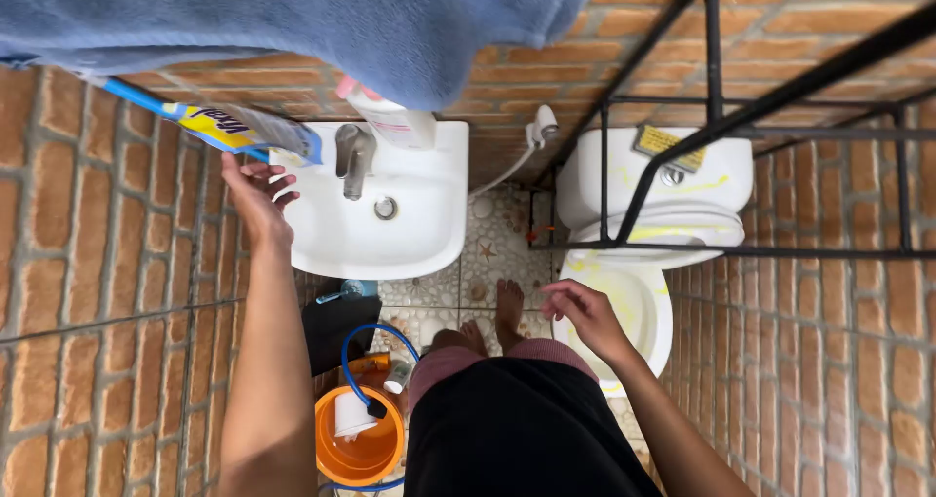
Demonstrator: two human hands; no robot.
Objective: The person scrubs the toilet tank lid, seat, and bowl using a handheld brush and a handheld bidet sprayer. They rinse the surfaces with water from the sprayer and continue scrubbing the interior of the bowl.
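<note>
Black rack [712, 146] bars toilet [634, 302]; sink [409, 224] basin open.

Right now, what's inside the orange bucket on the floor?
Inside the orange bucket stands a white cup, with a blue hose looping over the rim. The cup and rim hide the bucket's bottom.
</note>
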